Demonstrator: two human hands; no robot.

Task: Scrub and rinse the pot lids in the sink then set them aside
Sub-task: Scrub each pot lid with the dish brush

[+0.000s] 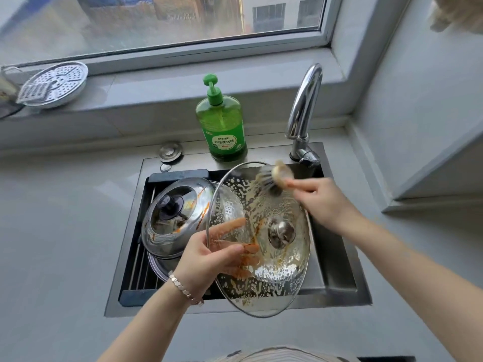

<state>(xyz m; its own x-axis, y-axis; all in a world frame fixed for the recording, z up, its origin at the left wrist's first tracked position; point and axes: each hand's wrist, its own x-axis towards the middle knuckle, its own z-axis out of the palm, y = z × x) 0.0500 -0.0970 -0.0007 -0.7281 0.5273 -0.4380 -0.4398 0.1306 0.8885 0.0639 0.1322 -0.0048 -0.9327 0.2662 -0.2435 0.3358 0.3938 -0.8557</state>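
A large glass pot lid point(277, 278) with a metal knob, smeared with foam and orange grease, is tilted over the sink point(337, 259). My left hand point(209, 259) grips its left rim, thumb on top and fingers showing through the glass. My right hand point(321, 202) holds a dish brush point(274, 178) against the lid's upper part; the brush is blurred. A stainless steel lid point(170, 226) with a black knob and orange streaks lies on a rack in the sink's left half, over another metal lid edge point(159, 265).
A green dish soap bottle point(222, 121) stands behind the sink, beside the chrome faucet point(303, 111). A perforated steamer plate and grater point(55, 84) rest on the windowsill at left. Grey countertop point(60, 231) surrounds the sink; a wall corner is at right.
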